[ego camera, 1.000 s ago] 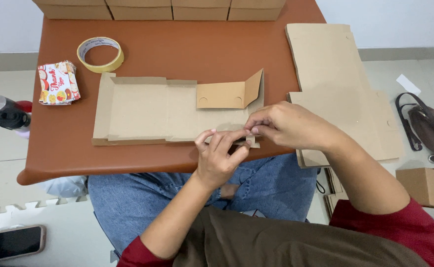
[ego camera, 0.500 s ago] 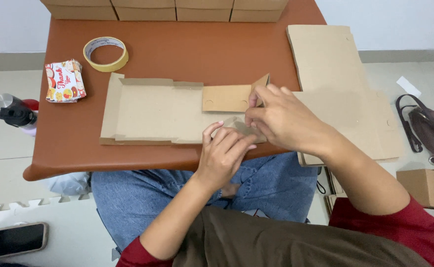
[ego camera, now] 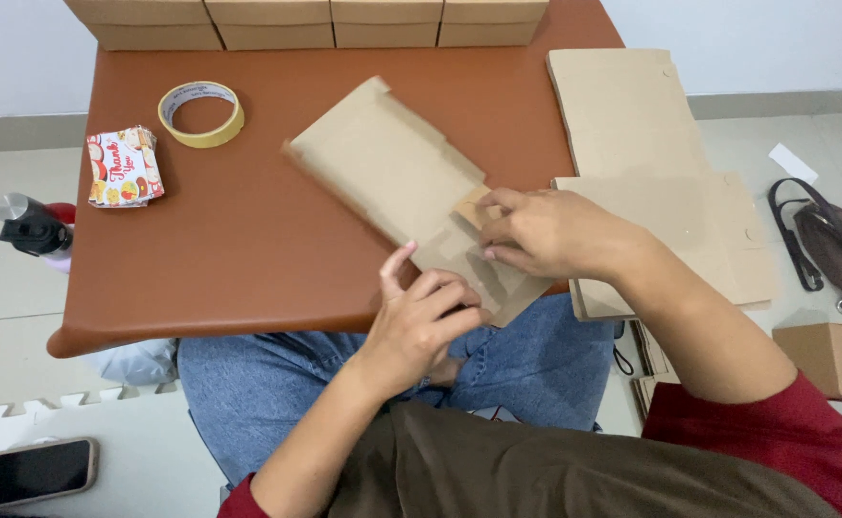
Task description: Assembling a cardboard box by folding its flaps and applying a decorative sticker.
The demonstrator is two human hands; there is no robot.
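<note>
- The box blank (ego camera: pixel 392 177) had swung since a moment earlier: it lay square to the table (ego camera: pixel 248 240) edge then, and now sat diagonal, its long axis running from the far left down to the near right, near end over the edge at your lap.
- That turn brought the near end flaps under both hands, so folding at that end looked to be the step in hand.
- Your right hand (ego camera: pixel 546 230) pinched a small flap (ego camera: pixel 472 204) with fingers pressed together.
- Your left hand (ego camera: pixel 421 321) curled loosely against the near edge, thumb raised.
- Flat blanks (ego camera: pixel 632 125) lay right; tape (ego camera: pixel 200 113) and stickers (ego camera: pixel 122 166) far left; finished boxes (ego camera: pixel 306 21) lined the far edge.
</note>
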